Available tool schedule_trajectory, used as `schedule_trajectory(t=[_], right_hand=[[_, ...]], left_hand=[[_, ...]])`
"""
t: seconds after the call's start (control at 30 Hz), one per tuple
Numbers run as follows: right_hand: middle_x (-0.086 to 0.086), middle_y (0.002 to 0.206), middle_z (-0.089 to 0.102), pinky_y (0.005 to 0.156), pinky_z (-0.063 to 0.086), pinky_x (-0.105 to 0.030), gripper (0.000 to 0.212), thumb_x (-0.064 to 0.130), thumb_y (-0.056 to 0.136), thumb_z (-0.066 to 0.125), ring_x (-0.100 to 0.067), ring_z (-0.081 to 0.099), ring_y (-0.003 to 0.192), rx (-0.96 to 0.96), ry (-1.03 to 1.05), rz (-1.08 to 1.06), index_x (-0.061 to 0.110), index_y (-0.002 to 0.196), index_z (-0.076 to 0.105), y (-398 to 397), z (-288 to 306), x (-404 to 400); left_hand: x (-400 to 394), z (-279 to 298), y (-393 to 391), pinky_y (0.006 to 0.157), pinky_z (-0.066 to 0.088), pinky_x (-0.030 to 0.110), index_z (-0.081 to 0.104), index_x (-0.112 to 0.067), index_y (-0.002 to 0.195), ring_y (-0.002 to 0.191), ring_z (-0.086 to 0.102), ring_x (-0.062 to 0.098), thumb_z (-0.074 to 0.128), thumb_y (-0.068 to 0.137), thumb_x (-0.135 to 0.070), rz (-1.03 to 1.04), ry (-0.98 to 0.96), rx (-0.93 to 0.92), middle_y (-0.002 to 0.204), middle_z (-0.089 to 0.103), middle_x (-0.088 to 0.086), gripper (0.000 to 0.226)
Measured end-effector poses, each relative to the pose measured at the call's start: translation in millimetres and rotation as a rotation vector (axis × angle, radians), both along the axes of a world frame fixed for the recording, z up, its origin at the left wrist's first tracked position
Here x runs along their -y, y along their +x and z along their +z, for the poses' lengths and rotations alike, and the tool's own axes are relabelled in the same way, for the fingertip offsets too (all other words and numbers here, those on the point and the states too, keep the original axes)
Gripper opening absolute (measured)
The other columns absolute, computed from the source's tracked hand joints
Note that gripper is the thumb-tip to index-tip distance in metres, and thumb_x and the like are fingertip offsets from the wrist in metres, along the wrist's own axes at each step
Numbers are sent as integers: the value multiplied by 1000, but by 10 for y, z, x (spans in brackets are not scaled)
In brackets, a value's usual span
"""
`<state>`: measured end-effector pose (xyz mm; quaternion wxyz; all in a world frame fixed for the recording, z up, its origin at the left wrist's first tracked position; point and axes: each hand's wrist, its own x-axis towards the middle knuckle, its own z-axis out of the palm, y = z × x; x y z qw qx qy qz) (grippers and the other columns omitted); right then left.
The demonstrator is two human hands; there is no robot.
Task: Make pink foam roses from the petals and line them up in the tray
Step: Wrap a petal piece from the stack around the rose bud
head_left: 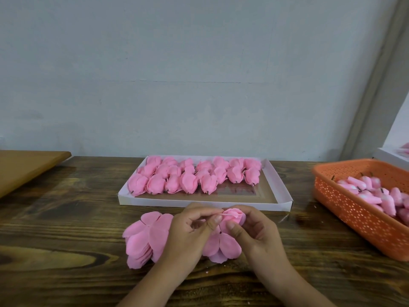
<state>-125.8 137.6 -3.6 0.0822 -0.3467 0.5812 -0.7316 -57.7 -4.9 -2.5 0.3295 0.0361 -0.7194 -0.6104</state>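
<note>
A pink foam rose bud (pixel 235 215) is held just in front of the white tray (pixel 281 185). My right hand (pixel 259 231) grips the bud from the right. My left hand (pixel 190 227) pinches a thin pink petal edge against the bud's left side. Loose petals (pixel 223 247) hang below the bud between my hands. A stack of flat pink petal sheets (pixel 143 238) lies on the table left of my left hand, partly hidden by it. Several finished pink roses (pixel 190 176) fill the tray's back and left in rows.
An orange perforated basket (pixel 345 196) with several pink foam buds stands at the right. A white box edge (pixel 389 156) shows behind it. A wooden board (pixel 24 167) lies at the far left. The tray's front right part shows bare brown bottom.
</note>
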Motion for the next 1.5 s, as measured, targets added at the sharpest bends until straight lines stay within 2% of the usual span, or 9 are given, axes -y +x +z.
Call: schedule_trajectory(t=[0.3, 0.47, 0.63, 0.77, 0.93, 1.03, 1.17, 1.33, 1.5], right_hand=[[-9, 97, 76, 75, 56, -25, 29, -4, 93, 62, -19, 73, 90, 1, -4, -21, 23, 98, 73, 1, 11, 3], [-8, 97, 76, 76, 58, -27, 24, 5, 92, 66, -22, 73, 92, -26, 17, -41, 26, 99, 74, 10, 7, 7], [-5, 97, 76, 78, 57, -24, 28, 1, 91, 66, -18, 73, 92, -99, 42, -59, 27, 101, 73, 9, 11, -3], [-4, 96, 77, 78, 57, -23, 30, 1, 90, 68, -17, 73, 91, -109, 40, -64, 28, 101, 73, 12, 9, -7], [-4, 97, 77, 75, 58, -25, 22, 11, 90, 69, -19, 74, 91, -104, 46, -61, 29, 101, 73, 8, -10, -8], [-4, 97, 77, 76, 57, -26, 19, 16, 87, 68, -18, 74, 91, -78, 56, -47, 29, 101, 74, 3, -16, 7], [-5, 97, 77, 73, 57, -24, 25, 10, 87, 63, -16, 74, 90, -30, 54, 21, 26, 103, 74, -3, -6, 3], [-14, 96, 76, 67, 60, -33, 23, 4, 90, 62, -22, 73, 84, 17, 48, 113, 17, 103, 75, -5, 15, -19], [-10, 107, 76, 82, 57, -29, 26, 2, 87, 68, -22, 72, 99, 16, 48, 120, 7, 113, 69, -37, -2, -22]], left_hand=[[-28, 16, 27, 74, 55, 15, 79, -23, 89, 88, 74, 7, 73, 80, -29, 20, 23, -68, 90, 79, -6, 12], [-22, -4, 15, 80, 58, 23, 77, -24, 94, 95, 74, 15, 76, 82, -22, -5, 60, -51, 97, 78, -1, 12], [-46, 3, 35, 83, 56, 23, 75, -35, 101, 105, 70, 17, 71, 86, -29, -7, -162, -79, 106, 73, -8, 17], [-64, 15, 39, 82, 57, 25, 72, -37, 103, 104, 68, 16, 67, 84, -31, 23, -236, -116, 107, 71, -13, 20], [-44, 13, 48, 79, 55, 19, 76, -29, 95, 95, 72, 8, 77, 88, -14, 36, -140, -15, 96, 77, -11, 16], [-28, 51, 54, 77, 55, 18, 78, -22, 91, 90, 73, 8, 73, 87, -17, 5, -86, -6, 91, 79, -7, 8], [0, 74, 49, 71, 53, 13, 77, -27, 88, 80, 71, 0, 68, 91, 0, 26, -15, 39, 87, 78, -11, 28], [11, 57, 23, 75, 56, 20, 80, -26, 83, 84, 73, 7, 73, 87, 3, 2, 103, 53, 88, 78, -2, 30], [45, 46, 15, 77, 57, 21, 80, -30, 93, 88, 72, 10, 74, 87, -2, -71, 183, 121, 92, 78, 1, 30]])
